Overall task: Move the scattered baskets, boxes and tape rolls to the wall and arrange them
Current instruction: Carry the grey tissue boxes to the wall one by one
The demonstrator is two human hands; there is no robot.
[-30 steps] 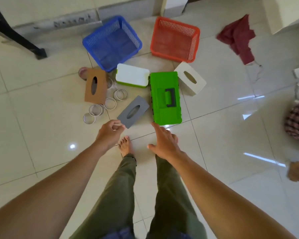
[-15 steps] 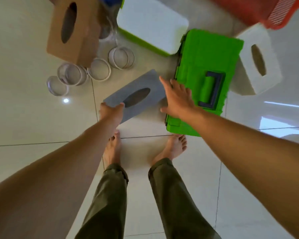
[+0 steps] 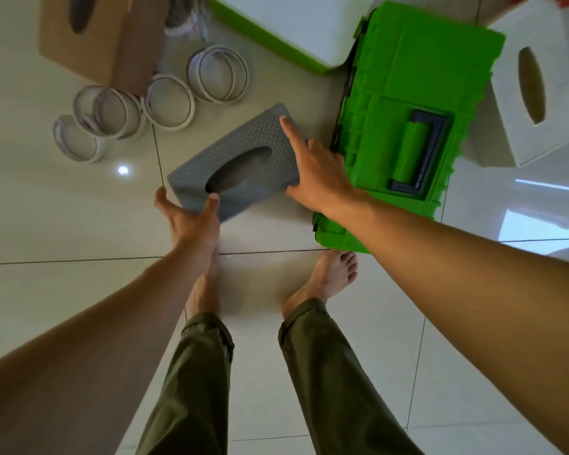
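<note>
Both hands on the gray tissue box point(image 3: 234, 146) now. My left grip point(image 3: 191, 221) is spread wide round its near-left corner, thumb on one side and a finger on the other. My right grip point(image 3: 319, 172) spans the far-right end, with the forefinger laid straight along the top and the thumb against the near edge. The other fingers are hidden behind the box, so I can't say how firmly that side is held, or whether the box has left the floor point(image 3: 63, 208) yet.

Progress, as I judge it: a lot left. No wall is in view, and everything I can see sits in a loose bunch. The tape rolls point(image 3: 168, 100) are strewn just beyond the gray box, some overlapping, beside the brown tissue box point(image 3: 102, 37). The white-lidded box point(image 3: 296, 21) and the green toolbox point(image 3: 418, 70) lie close together further out, and the white tissue box point(image 3: 536, 93) is just right of the toolbox. None of it looks arranged, and I can't make out any baskets.

The gray box lies just ahead of my feet, between the rolls and the toolbox. Its long axis runs on a diagonal from near-left to far-right. Its oval slot faces up at me, and its far end points toward the gap between the white-lidded box and the toolbox.
</note>
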